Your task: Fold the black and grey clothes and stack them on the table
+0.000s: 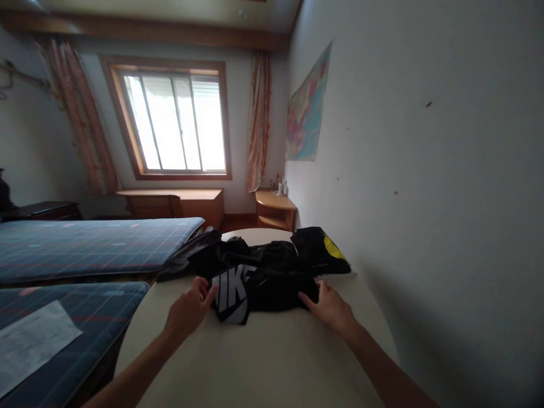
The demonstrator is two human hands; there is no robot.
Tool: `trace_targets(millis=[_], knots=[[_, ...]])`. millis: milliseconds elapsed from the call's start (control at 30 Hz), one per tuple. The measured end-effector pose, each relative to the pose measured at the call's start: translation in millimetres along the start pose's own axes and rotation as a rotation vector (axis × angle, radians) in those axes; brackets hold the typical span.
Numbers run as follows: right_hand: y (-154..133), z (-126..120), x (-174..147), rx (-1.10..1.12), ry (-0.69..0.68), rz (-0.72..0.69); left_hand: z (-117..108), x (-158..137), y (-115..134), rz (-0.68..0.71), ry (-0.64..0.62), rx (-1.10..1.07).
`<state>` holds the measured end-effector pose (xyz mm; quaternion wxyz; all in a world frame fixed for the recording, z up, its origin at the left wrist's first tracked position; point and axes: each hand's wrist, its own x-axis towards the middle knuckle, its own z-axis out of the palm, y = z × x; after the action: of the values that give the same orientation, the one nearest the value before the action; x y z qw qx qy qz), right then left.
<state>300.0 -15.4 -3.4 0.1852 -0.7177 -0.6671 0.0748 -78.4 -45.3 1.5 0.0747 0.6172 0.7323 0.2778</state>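
A black garment [278, 292] with large grey letters at its left end lies in a narrow band across the round white table [272, 357]. My left hand [191, 303] pinches its left end beside the lettering. At the opposite end, my right hand [329, 303] grips the edge, thumb on top and fingers behind. Just beyond lies more dark clothing [250, 253], loosely heaped. A black piece with a yellow round patch [334, 247] is at the right of the heap. Whether these dark pieces are separate garments I cannot tell.
Two blue plaid mattresses [102, 246] lie to the left, with a paper sheet [36, 343] on the nearer one. A white wall [446, 226] rises close on the right. Beyond the table stand a wooden desk [195, 195] and a corner shelf [276, 201].
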Motion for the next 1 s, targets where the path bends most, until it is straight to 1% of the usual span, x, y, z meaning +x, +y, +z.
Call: trace_targets(millis=[33,100,167,233,267,333,400,433,467,500,533,567,600,667,700,767,833,867,900,933,967,1000], knots=[[3,5,-5,-0.077,-0.042,0.004,9,-14,5,0.019,-0.063,0.069],[9,12,-10,-0.164,-0.075,-0.041,26,-34,10,0.079,-0.124,0.113],[15,11,-7,-0.128,-0.084,-0.112,38,-38,9,0.111,-0.136,0.025],[19,4,2,0.036,-0.101,-0.180,40,-28,3,0.104,-0.104,-0.161],[20,-2,8,0.151,-0.095,-0.204,36,-18,-1,0.091,-0.056,-0.273],[22,-17,20,0.390,-0.018,-0.219,20,6,-7,0.043,0.090,-0.487],[23,-33,32,0.566,0.128,-0.197,-3,30,-12,-0.041,0.252,-0.608],[23,-39,36,0.617,0.205,-0.186,-14,40,-13,-0.089,0.296,-0.629],[24,-44,40,0.639,0.267,-0.180,-24,48,-13,-0.138,0.296,-0.660],[24,-47,42,0.633,0.304,-0.175,-32,53,-13,-0.182,0.269,-0.682],[26,-47,44,0.604,0.304,-0.170,-36,56,-13,-0.219,0.220,-0.702],[28,-46,43,0.560,0.262,-0.164,-38,55,-14,-0.247,0.161,-0.718],[31,-43,42,0.506,0.186,-0.160,-36,52,-14,-0.270,0.104,-0.724],[39,-33,36,0.384,-0.005,-0.153,-24,38,-17,-0.291,0.017,-0.721],[43,-27,31,0.340,-0.092,-0.157,-15,29,-19,-0.273,-0.028,-0.711],[49,-18,21,0.332,-0.198,-0.183,4,10,-26,-0.170,-0.097,-0.650],[50,-12,10,0.427,-0.239,-0.198,17,-8,-34,-0.038,-0.111,-0.536],[50,-12,5,0.491,-0.260,-0.192,19,-16,-38,0.002,-0.118,-0.481],[49,-15,-1,0.539,-0.289,-0.166,17,-22,-42,0.014,-0.146,-0.437],[48,-19,-7,0.556,-0.335,-0.126,11,-27,-45,0.009,-0.218,-0.406],[48,-25,-13,0.539,-0.417,-0.087,0,-31,-49,0.000,-0.335,-0.382],[48,-33,-18,0.494,-0.534,-0.067,-14,-34,-53,-0.006,-0.474,-0.355]])
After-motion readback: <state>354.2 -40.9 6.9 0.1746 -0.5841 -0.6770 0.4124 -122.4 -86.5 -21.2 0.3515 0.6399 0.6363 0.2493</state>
